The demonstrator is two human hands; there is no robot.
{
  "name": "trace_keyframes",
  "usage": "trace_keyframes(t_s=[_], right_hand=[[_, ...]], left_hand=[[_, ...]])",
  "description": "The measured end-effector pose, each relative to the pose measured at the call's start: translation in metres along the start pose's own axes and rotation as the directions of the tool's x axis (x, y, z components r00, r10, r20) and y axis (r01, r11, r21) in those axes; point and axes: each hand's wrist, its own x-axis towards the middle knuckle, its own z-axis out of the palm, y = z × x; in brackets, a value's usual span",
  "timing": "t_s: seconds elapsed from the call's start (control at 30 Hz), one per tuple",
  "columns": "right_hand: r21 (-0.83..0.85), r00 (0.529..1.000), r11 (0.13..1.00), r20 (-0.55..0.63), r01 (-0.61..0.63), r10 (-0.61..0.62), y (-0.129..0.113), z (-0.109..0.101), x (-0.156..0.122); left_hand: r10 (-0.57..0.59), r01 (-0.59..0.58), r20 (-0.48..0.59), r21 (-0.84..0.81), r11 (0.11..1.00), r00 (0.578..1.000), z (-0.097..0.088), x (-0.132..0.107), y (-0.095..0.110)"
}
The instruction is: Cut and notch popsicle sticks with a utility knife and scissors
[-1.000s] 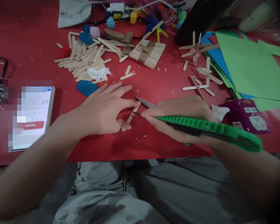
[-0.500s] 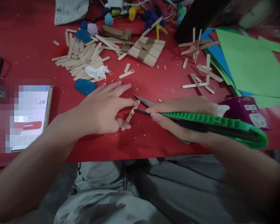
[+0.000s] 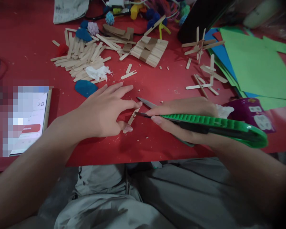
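My left hand (image 3: pixel 106 109) lies low over the red table, its thumb and index finger pressing down the two ends of a short notched craft stick (image 3: pixel 132 119). The other fingers are stretched out and hold nothing. In my right hand (image 3: pixel 181 109) is a green and black utility knife (image 3: pixel 219 122), gripped near its front. Its dark blade tip meets the stick at the notch, between the pressing fingertips. Beneath the right hand lies a pointed metal blade (image 3: pixel 145 102), probably from scissors, its rear mostly covered by the hand.
A pile of craft sticks (image 3: pixel 82 58) and a stick raft (image 3: pixel 149 51) lie at the back. Joined sticks (image 3: pixel 200 47) stand at right by green paper (image 3: pixel 255 63). A phone (image 3: pixel 30 121) is at left. Near the right hand sits a purple packet (image 3: pixel 250 113). Wood crumbs dot the table.
The knife's back end has swung slightly left and up, and its tip has shifted slightly along the notch. The left hand still pins the stick. The whole view has drifted a little.
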Motion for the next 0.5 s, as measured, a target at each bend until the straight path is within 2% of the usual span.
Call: trace_keyframes(t_s=[0.23,0.37,0.5], right_hand=[[-0.033,0.997,0.997,0.044,0.066,-0.065,-0.0005,-0.0024,0.0032],[-0.018,1.000,1.000,0.021,0.004,-0.004,-0.0002,-0.0044,0.0062],[0.015,0.990,0.993,0.080,0.115,-0.116,0.0012,-0.0044,0.0071]], left_hand=[[-0.006,0.006,0.001,-0.004,1.000,1.000,-0.0007,0.0008,0.0010],[0.006,-0.006,-0.011,0.012,1.000,1.000,-0.0009,0.0010,0.0005],[0.005,-0.004,-0.016,0.022,1.000,1.000,-0.0005,0.0016,0.0003]])
